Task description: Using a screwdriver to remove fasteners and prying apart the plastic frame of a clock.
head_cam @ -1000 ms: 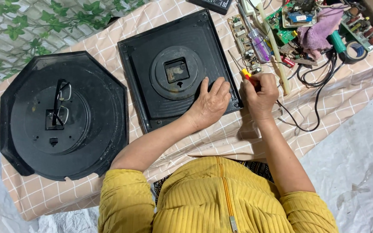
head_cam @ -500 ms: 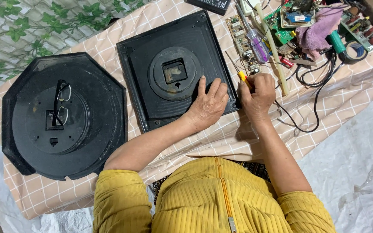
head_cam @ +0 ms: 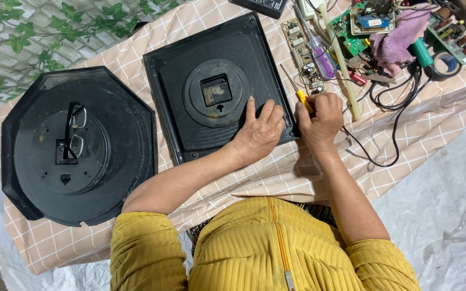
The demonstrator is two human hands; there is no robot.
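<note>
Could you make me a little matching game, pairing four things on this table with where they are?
Things:
1. eyeglasses
2. left hand
3. yellow-handled screwdriver
4. purple cloth

Places:
A. held in the right hand
B. lying on the octagonal clock back
C. on the pile of circuit boards at the far right
D. pressed flat on the square clock back

Pairs: 1-B, 2-D, 3-A, 4-C
</note>
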